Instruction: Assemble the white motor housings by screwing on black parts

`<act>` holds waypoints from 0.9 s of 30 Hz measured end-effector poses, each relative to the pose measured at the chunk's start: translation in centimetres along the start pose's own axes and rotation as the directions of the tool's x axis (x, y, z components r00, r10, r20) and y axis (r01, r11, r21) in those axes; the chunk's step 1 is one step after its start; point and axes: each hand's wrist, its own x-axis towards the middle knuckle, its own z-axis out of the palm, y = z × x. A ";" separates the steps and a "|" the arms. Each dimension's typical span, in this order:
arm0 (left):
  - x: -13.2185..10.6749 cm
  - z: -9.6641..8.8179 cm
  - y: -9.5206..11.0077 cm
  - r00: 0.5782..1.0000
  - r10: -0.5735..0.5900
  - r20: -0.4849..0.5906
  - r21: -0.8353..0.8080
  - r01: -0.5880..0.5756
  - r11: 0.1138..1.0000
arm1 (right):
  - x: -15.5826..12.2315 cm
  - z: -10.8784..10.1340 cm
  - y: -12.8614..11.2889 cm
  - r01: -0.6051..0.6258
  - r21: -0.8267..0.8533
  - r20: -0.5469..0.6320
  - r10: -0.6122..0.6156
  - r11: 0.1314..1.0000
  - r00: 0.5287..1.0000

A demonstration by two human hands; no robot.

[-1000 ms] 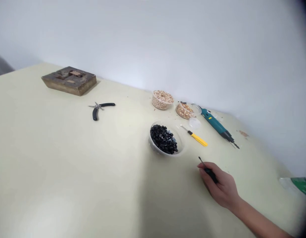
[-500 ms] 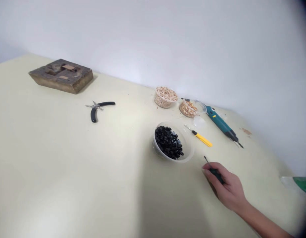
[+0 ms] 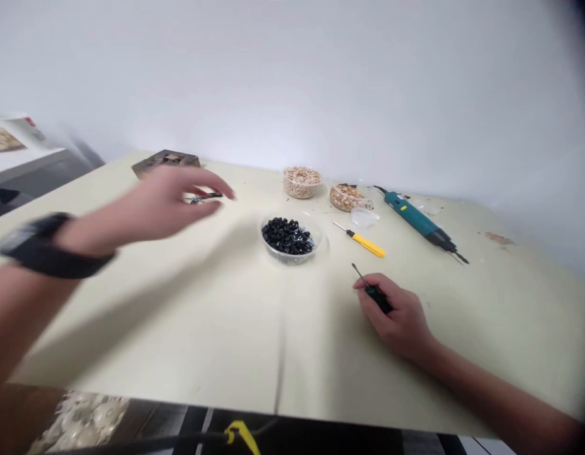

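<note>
My left hand [image 3: 167, 196] is blurred with motion and hangs over the table, its fingers apart and holding nothing. It is nearest to a pair of black-handled pliers [image 3: 205, 198], which it partly hides. My right hand [image 3: 392, 309] grips a small black-handled screwdriver [image 3: 373, 291] with its thin shaft pointing up and left. That hand rests near a clear bowl of small black pieces [image 3: 287, 237]. A yellow-handled screwdriver [image 3: 366, 244] lies beyond it, and a teal electric screwdriver [image 3: 416, 221] lies further right.
Two clear tubs of tan granules [image 3: 301, 182] stand at the table's back edge beside a wall. A worn wooden block [image 3: 167, 158] sits at the far left. The table's near edge [image 3: 131, 392] runs across the bottom, with a black cable and yellow clip below it.
The view has swung back and left, showing the table's near edge. My left hand has entered over the table near the pliers. My right hand still grips the small screwdriver.
</note>
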 end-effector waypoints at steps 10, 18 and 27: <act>9.1 10.4 8.8 0.926 -0.004 0.377 0.282 -0.111 0.953 | 0.9 -0.1 0.7 0.011 0.198 -0.118 0.013 0.980 0.993; 8.7 11.4 7.6 0.941 -0.001 0.337 0.275 -0.097 0.957 | 1.5 -0.2 0.1 0.029 0.270 -0.060 -0.013 0.962 0.998; 8.3 12.5 6.5 0.959 0.053 0.278 0.226 -0.119 0.967 | 1.7 -0.3 0.4 0.030 0.241 -0.088 -0.009 0.970 0.996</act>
